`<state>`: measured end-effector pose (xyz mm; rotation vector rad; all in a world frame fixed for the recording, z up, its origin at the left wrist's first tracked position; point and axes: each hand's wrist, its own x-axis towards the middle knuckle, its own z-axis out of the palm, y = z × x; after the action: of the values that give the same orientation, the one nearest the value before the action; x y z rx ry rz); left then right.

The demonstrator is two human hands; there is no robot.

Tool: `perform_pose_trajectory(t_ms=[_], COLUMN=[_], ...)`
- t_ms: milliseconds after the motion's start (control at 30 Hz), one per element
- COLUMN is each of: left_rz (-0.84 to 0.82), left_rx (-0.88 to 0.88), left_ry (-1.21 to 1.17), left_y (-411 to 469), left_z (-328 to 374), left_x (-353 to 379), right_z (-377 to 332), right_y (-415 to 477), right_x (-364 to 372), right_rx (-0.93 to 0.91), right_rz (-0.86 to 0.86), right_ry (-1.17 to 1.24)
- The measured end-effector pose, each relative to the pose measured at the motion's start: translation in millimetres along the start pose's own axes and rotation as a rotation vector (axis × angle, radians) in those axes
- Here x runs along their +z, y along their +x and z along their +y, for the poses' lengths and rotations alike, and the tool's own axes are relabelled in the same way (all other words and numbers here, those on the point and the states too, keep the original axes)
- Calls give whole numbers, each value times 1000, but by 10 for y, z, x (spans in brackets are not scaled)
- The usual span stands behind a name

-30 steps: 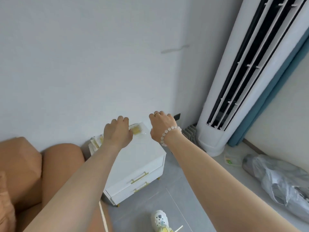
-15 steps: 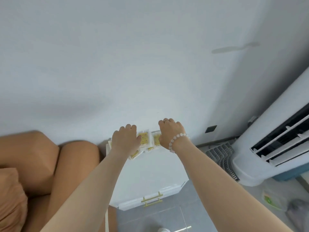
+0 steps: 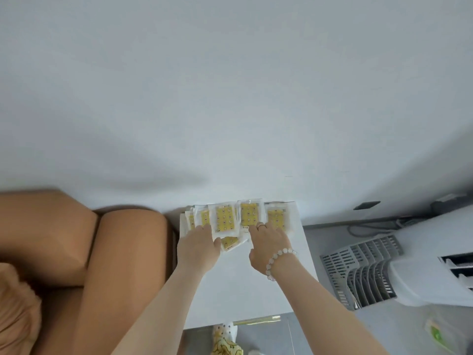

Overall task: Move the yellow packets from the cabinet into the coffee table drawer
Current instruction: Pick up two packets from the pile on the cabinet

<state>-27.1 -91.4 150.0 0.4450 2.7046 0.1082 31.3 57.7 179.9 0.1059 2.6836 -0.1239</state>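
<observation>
Below a white wall, yellow packets point(image 3: 225, 219) line the back edge of the cabinet point(image 3: 245, 290). This looks like the gathering step: the left grip point(image 3: 198, 248) pinches one packet and the right grip point(image 3: 268, 242) lies spread on others. Next, probably, bunch them and lift.

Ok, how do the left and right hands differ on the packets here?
The left hand is bare and pinches a yellow packet between thumb and fingers. The right hand wears a ring and a bead bracelet, thumb held off the packets, grip unclear. Both reach the packet row on the white cabinet.
</observation>
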Motion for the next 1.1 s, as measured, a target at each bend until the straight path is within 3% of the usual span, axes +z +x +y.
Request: perform_pose_trajectory(t_ms=[233,500,733,933,1100], left_rz=[-127,-134,34,99,93], left_rx=[-154,-560,-507,-467,-453], left_ry=[-189,-678,-388,-372,-418], left_y=[532,1349,1880,1973,1923], left_z=[-179,213,250,300,372], left_x=[433,880,1309,1573,1679], right_z=[-35,283,460,245,76], right_y=[497,457,1363,1669,1458], right_x=[364,1078,1276,1584,1771], right_rx=[98,459,715,749,774], right_rz=[-108,-101,122,174,108], right_ry=[128,632,1104,1282,1367])
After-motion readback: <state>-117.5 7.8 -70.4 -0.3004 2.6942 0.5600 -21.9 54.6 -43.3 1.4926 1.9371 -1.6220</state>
